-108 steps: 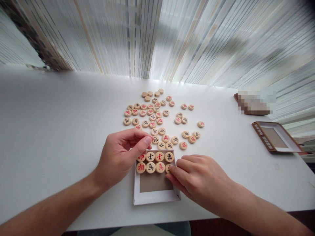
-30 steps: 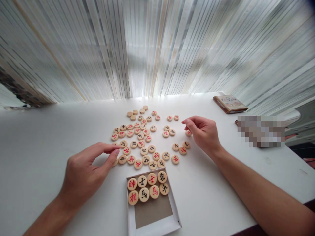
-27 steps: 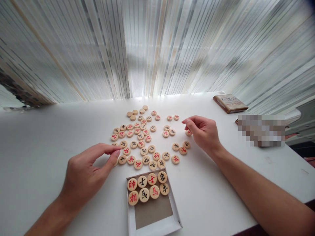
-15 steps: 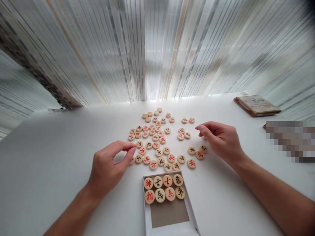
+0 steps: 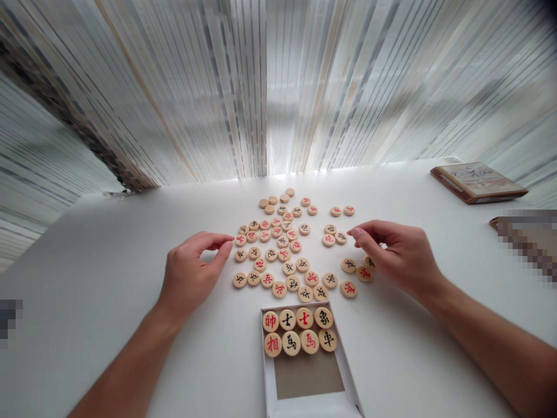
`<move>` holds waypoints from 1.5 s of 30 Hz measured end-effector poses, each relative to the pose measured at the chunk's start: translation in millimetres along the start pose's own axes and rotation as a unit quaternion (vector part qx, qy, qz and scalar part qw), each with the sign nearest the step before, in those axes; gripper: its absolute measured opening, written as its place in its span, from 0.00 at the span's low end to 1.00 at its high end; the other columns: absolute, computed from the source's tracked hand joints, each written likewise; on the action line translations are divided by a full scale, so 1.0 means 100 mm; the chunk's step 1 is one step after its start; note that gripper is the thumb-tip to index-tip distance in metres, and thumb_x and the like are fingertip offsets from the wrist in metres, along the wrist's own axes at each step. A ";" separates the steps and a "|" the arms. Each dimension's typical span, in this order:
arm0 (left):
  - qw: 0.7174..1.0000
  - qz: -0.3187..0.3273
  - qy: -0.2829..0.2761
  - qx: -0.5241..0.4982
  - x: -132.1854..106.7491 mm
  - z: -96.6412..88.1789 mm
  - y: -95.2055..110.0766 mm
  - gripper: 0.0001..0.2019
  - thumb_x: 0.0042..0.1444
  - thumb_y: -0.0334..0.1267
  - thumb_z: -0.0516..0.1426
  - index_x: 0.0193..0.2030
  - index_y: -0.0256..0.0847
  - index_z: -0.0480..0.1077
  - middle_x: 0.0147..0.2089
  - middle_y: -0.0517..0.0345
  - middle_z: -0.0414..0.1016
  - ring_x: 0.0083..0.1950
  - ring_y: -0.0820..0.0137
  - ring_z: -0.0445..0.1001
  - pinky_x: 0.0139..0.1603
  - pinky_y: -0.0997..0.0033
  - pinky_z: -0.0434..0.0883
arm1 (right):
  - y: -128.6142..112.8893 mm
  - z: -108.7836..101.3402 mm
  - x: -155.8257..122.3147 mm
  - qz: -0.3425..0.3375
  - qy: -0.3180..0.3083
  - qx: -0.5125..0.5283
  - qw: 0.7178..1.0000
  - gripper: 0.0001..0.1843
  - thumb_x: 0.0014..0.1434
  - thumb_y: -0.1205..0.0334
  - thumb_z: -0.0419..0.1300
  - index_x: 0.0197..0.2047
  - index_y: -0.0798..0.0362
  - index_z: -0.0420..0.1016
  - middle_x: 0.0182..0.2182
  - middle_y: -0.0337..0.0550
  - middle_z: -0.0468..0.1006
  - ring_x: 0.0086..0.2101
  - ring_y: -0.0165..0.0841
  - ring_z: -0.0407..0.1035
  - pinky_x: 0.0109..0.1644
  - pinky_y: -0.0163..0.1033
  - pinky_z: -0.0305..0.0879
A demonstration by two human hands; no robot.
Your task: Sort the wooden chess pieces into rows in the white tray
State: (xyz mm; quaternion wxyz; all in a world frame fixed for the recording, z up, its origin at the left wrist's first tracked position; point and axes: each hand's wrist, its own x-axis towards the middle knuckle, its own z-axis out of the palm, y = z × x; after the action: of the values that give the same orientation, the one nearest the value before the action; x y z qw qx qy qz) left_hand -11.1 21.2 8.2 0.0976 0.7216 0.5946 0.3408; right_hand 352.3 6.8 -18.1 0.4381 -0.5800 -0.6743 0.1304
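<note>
Many round wooden chess pieces (image 5: 282,255) with red or black characters lie scattered on the white table (image 5: 108,278). A shallow white box tray (image 5: 268,380) with a brown floor sits near me and holds two rows of pieces (image 5: 298,331). My left hand (image 5: 191,273) hovers at the left edge of the scatter. Its thumb and forefinger are curved and apart, close to a red-marked piece (image 5: 240,239), and nothing is in them. My right hand (image 5: 402,255) hovers at the right side, fingers loosely curled, empty, partly covering a piece (image 5: 369,264).
A brown box lid (image 5: 476,183) lies at the far right of the table, with a blurred patch (image 5: 528,241) just in front of it. Vertical blinds (image 5: 278,87) close off the far side. The tray reaches the table's near edge.
Both hands have left the tray and moved out over the loose pieces. In the last second my left hand rose from the nearest row toward the cluster's left edge; the right barely moved.
</note>
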 end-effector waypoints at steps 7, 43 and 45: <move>0.998 0.009 -0.054 0.025 0.29 0.10 0.20 0.13 0.67 0.45 0.62 0.49 0.43 0.86 0.47 0.51 0.85 0.47 0.61 0.82 0.39 0.68 0.77 | -0.20 0.08 -0.09 -0.158 -0.079 0.017 0.984 0.07 0.69 0.63 0.63 0.42 0.51 0.84 0.33 0.45 0.85 0.28 0.33 0.75 0.29 0.38 0.68; 0.874 -0.202 -0.146 -0.418 0.01 0.21 0.49 0.26 0.48 0.47 0.79 0.51 0.36 0.86 0.44 0.47 0.90 0.43 0.59 0.89 0.53 0.58 0.86 | -0.16 0.10 -0.10 -0.178 -0.071 0.057 0.980 0.06 0.68 0.64 0.64 0.42 0.52 0.84 0.33 0.45 0.84 0.31 0.34 0.77 0.35 0.38 0.71; 0.845 -0.237 -0.144 -0.457 -0.11 0.22 0.46 0.26 0.47 0.44 0.79 0.52 0.37 0.86 0.47 0.47 0.90 0.45 0.59 0.89 0.55 0.58 0.86 | -0.18 0.12 -0.12 -0.173 -0.076 0.060 0.980 0.06 0.68 0.64 0.64 0.42 0.52 0.84 0.32 0.44 0.84 0.30 0.33 0.76 0.34 0.37 0.69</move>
State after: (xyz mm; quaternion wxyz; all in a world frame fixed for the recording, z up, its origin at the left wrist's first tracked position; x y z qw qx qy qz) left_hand 38.1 4.3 12.3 0.5785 0.4737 0.5039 0.4325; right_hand 330.6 -4.9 -17.6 0.4352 -0.4156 -0.7869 0.1367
